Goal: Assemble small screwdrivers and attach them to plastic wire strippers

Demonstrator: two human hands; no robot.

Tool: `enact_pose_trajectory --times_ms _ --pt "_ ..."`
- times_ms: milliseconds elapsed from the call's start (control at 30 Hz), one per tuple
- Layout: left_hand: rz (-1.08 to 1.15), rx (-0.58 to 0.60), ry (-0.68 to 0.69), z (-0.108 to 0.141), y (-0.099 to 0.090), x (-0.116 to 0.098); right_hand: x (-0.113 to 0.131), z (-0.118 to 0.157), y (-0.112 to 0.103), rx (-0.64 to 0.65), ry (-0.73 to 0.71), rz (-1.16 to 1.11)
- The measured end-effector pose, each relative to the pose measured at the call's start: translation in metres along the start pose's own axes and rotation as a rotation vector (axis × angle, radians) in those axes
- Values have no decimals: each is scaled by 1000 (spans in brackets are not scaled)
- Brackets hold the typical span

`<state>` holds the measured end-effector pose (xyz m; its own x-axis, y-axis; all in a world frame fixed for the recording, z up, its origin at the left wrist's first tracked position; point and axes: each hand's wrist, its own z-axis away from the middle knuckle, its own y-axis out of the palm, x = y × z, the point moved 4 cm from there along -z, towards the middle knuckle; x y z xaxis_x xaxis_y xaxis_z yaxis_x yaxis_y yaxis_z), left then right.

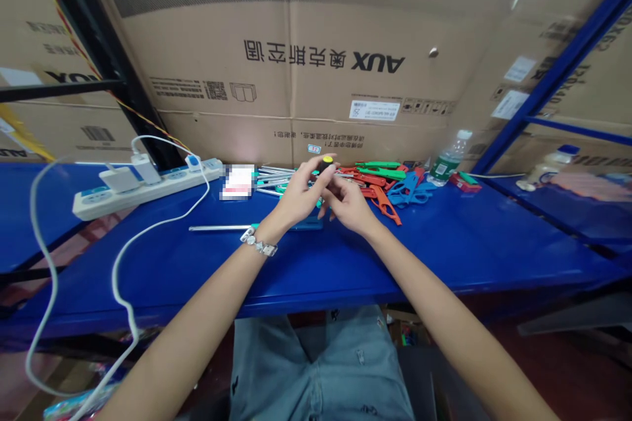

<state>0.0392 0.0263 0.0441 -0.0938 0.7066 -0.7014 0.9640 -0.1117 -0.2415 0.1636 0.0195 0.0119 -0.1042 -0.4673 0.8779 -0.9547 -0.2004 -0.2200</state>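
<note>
My left hand (302, 189) is closed around a black handle with a yellow end (326, 162), which looks like a screwdriver handle; the rest of it is hidden by the fingers. Close against it, my right hand (353, 207) has its fingers curled together just below the handle, and what they grip, if anything, is hidden. A long silver rod (220, 228) lies on the blue table by my left wrist. Behind my hands is a pile of silver shafts (274, 175) with teal parts. Red (385, 204), green (380, 171) and blue plastic pieces (412, 189) lie heaped to the right.
On the left a white power strip (148, 187) holds plugs, and its white cable (118, 270) loops over the table edge. A water bottle (448, 159) and a red box (465, 182) stand at the right. A large cardboard box (320, 26) walls off the back.
</note>
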Motion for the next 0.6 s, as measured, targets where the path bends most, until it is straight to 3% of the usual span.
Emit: enact_pose_trajectory --times_ms 100,267,333,500,600 --pt "-9 11 -15 1 -3 1 3 3 1 11 -1 37" --pt "-47 -159 8 -1 -7 3 -5 0 -3 -206 -3 -11" --pt "-33 -168 3 -1 -7 4 -6 -2 -4 -180 -7 -20" --pt "74 -27 -81 0 -7 8 1 0 -2 -31 -62 58" --pt "30 -93 -48 -2 -10 6 1 1 -3 -104 -74 64"
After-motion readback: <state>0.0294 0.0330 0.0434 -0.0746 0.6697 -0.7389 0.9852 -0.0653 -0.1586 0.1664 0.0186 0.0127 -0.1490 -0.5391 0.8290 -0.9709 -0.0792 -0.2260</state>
